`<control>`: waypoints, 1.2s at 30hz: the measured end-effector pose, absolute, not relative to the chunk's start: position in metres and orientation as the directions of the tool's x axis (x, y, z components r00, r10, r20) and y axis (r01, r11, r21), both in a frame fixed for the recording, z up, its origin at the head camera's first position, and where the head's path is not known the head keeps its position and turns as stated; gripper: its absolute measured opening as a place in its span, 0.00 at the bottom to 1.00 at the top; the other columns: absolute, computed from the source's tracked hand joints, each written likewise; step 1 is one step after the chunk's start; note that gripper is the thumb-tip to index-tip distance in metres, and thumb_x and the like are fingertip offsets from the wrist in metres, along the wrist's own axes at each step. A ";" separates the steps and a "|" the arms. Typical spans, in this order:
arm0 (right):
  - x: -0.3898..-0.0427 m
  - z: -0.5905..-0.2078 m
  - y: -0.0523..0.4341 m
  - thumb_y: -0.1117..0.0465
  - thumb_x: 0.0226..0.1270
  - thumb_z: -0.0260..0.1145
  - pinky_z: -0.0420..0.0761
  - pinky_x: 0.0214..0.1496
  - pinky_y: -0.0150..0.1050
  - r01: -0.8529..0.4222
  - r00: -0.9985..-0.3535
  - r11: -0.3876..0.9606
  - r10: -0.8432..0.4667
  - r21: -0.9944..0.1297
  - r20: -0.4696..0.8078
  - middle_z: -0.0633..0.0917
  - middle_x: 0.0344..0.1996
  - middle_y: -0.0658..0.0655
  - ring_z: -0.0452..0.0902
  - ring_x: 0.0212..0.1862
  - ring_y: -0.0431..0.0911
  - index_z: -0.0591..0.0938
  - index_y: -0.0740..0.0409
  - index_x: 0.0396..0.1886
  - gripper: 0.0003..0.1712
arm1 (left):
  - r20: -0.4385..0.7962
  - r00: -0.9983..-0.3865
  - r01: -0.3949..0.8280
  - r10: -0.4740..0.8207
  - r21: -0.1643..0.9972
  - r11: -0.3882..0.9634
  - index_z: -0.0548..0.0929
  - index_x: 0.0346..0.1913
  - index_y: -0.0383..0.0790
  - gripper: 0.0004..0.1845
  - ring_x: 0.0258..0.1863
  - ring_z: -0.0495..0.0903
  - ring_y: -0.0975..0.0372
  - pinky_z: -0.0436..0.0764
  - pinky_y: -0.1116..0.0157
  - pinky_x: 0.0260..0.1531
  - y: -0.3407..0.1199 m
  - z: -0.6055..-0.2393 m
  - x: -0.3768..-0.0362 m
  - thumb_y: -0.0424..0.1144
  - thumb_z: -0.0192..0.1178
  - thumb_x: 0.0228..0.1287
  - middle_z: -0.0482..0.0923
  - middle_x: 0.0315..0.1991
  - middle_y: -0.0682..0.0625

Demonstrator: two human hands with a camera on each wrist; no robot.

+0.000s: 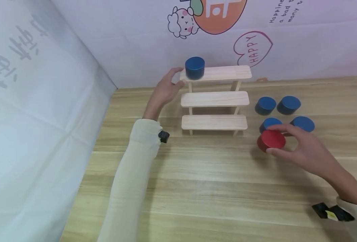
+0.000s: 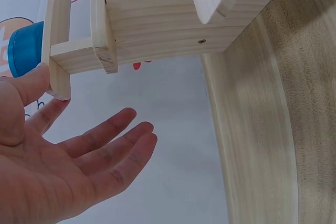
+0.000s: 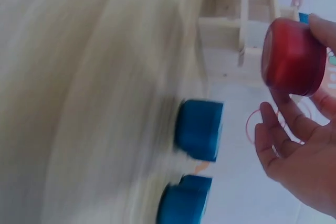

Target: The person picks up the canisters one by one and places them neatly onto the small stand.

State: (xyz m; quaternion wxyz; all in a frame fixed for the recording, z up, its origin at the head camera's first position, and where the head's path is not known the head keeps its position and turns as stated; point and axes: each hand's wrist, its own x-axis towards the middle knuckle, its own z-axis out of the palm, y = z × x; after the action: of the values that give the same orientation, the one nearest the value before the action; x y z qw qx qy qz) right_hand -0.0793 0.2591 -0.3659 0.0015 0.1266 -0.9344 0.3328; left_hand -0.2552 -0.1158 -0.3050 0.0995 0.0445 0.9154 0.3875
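A three-tier wooden rack [image 1: 216, 99] stands against the back wall. One blue cylinder [image 1: 194, 67] sits at the left end of its top shelf. My left hand [image 1: 178, 76] hovers open just left of that cylinder, fingers relaxed and holding nothing. In the left wrist view the palm [image 2: 63, 171] lies below the rack [image 2: 152, 19], with the blue cylinder [image 2: 26, 48] beyond the thumb. My right hand [image 1: 276, 143] grips a red cylinder [image 1: 269, 138] between thumb and fingers, right of the rack. The right wrist view shows the red cylinder [image 3: 291, 56] held off the table.
Several blue cylinders [image 1: 288, 104] stand on the wooden table [image 1: 214, 195] right of the rack, two of them just behind the red one [image 3: 198, 129]. White sheeting walls the left side and a printed backdrop the rear.
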 end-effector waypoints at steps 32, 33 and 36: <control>-0.125 -0.317 0.223 0.55 0.56 0.79 0.69 0.38 0.21 -0.270 -0.959 0.682 -0.252 -0.680 0.127 0.80 0.55 0.61 0.76 0.53 0.60 0.78 0.58 0.64 0.36 | -0.142 -0.976 0.008 0.163 0.729 0.684 0.60 0.77 0.60 0.29 0.60 0.75 0.55 0.69 0.53 0.63 -0.116 -0.306 -0.255 0.49 0.52 0.77 0.65 0.72 0.49; -0.127 -0.315 0.222 0.55 0.57 0.79 0.70 0.38 0.23 -0.267 -0.960 0.683 -0.250 -0.680 0.125 0.81 0.54 0.60 0.75 0.52 0.58 0.78 0.58 0.64 0.36 | -0.140 -0.977 0.008 0.161 0.729 0.684 0.60 0.77 0.60 0.29 0.60 0.75 0.56 0.69 0.53 0.62 -0.116 -0.305 -0.255 0.49 0.52 0.77 0.66 0.72 0.49; -0.134 -0.310 0.220 0.52 0.57 0.79 0.71 0.36 0.29 -0.262 -0.962 0.703 -0.243 -0.661 0.122 0.82 0.52 0.60 0.73 0.49 0.56 0.78 0.57 0.64 0.36 | -0.135 -0.978 0.011 0.158 0.727 0.686 0.60 0.77 0.60 0.29 0.59 0.75 0.56 0.70 0.53 0.61 -0.116 -0.305 -0.255 0.49 0.52 0.77 0.67 0.71 0.49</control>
State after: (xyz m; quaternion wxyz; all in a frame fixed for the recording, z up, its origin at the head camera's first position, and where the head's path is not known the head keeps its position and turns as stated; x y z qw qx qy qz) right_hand -0.1340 0.2203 -0.3100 0.0128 0.1369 -0.9226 0.3603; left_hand -0.2547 -0.1162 -0.3053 0.0937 0.0464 0.9134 0.3934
